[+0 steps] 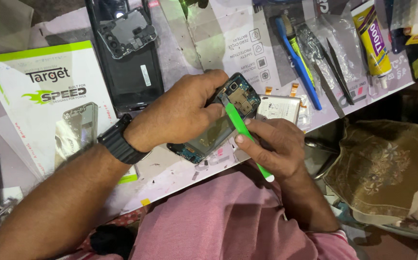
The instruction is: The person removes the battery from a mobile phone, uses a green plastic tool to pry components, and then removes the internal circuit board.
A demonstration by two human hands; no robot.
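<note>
**Mia:** What are the two hands doing?

**Tom:** The left hand (182, 113) is closed around an opened phone (216, 120). You can see the little parts inside the phone. The fingers wrap over its top edge and hold it tilted above the worktable (204, 43). There is a black watch (120, 139) on that wrist.

**Mia:** And the other hand?

**Tom:** The right hand (269, 147) is just to the right of the phone. It pinches a green stick tool (245, 137). The tip of the tool touches the inside of the phone, near the top.

**Mia:** What lies close to the phone?

**Tom:** A flat silver battery (281, 108) lies just right of the phone, touching the right hand's knuckles. Further right of the phone there is a blue toothbrush (298, 62), then black tweezers (339, 70), then a yellow glue tube (375, 41).

**Mia:** And on the other side?

**Tom:** Up and left of the phone lies a black phone back cover (132, 72) with a small grey camera piece (127, 33) on top of it. Far left of the phone is a white and green packet (40, 96). Below the phone you see the person's pink shirt (228, 221). Down and right of the phone is a brown cushion with flowers (382, 168)
</note>
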